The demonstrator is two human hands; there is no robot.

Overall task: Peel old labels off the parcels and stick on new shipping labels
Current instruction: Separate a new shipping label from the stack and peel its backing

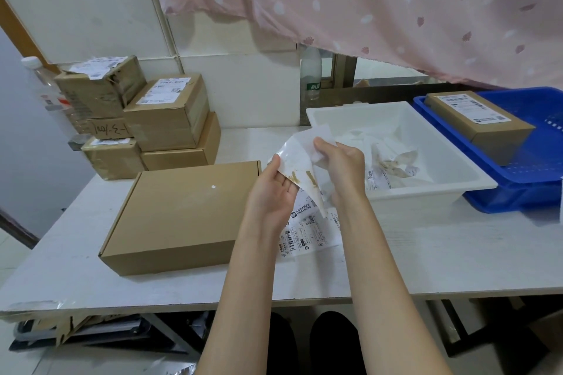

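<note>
Both hands, left (272, 192) and right (341, 166), pinch a peeled old label (300, 161) above the worktop (426, 246), between the flat brown parcel (179, 216) and white bin (432, 189).

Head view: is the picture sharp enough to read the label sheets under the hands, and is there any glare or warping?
Head view: even, soft light with faint shadows; the peeled label between the left hand and right hand shows slight sheen; print on the label sheets is too small to read; wide-angle bending curves the table edge and the wall lines.
</note>
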